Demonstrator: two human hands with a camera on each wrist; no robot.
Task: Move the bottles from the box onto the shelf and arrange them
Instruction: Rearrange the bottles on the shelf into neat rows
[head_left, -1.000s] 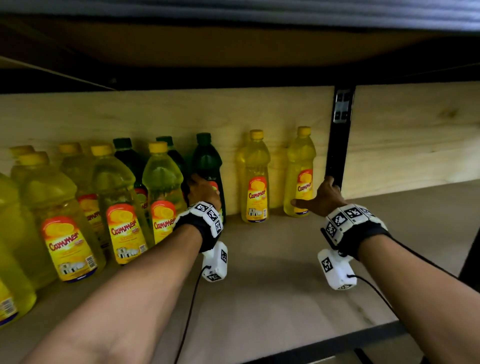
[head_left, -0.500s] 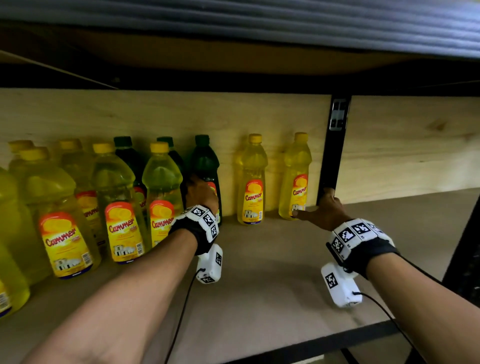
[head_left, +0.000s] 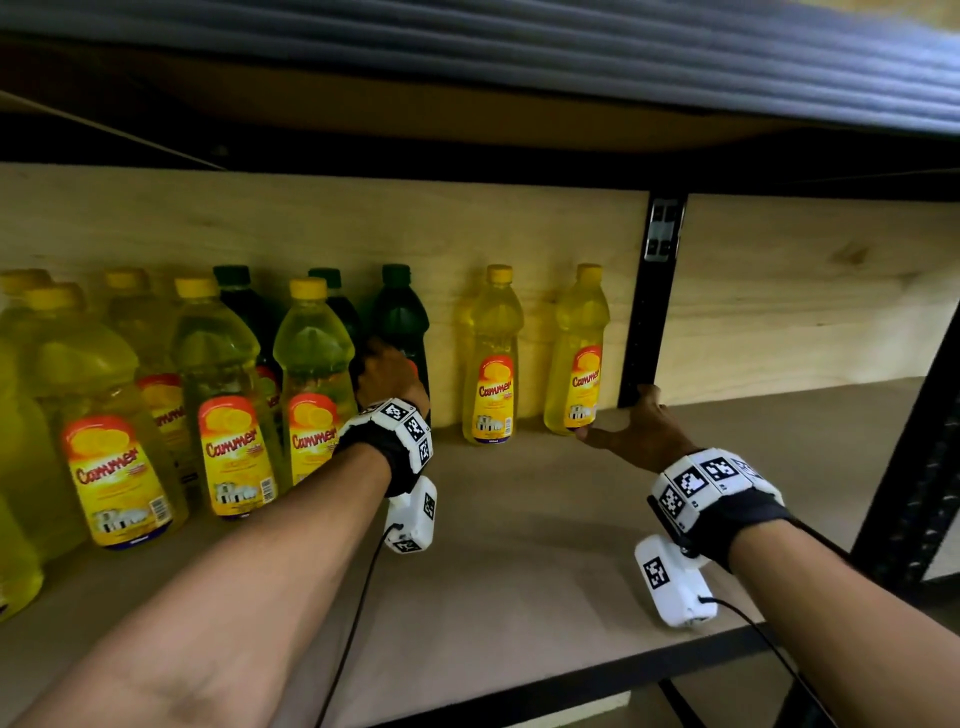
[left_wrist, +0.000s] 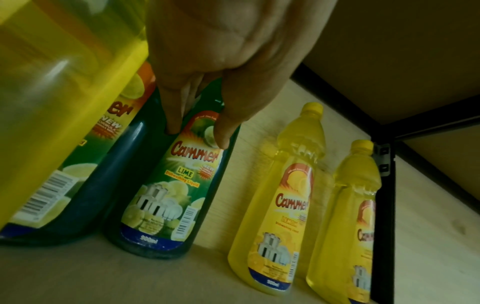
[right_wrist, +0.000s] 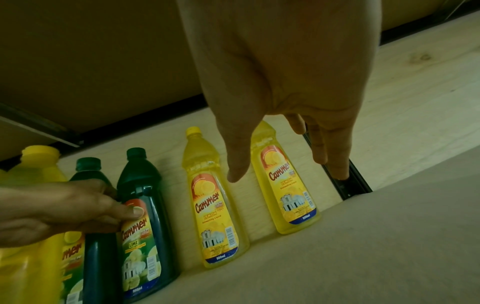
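on the shelf (head_left: 519, 519): three green bottles (head_left: 400, 322).

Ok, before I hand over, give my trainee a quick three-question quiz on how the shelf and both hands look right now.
1. True or false: the left hand grips a green lime bottle.
2. Multiple choice: the right hand is
A. lifting a green bottle
B. open beside the rightmost yellow bottle
C. resting on a box
3. Fill in: the two slim yellow bottles stand against the wooden back panel, between the green bottle and the black ____.

Key:
1. True; its thumb and fingers pinch the label.
2. B; the fingers are spread, the thumb near the bottle's base.
3. Upright post.
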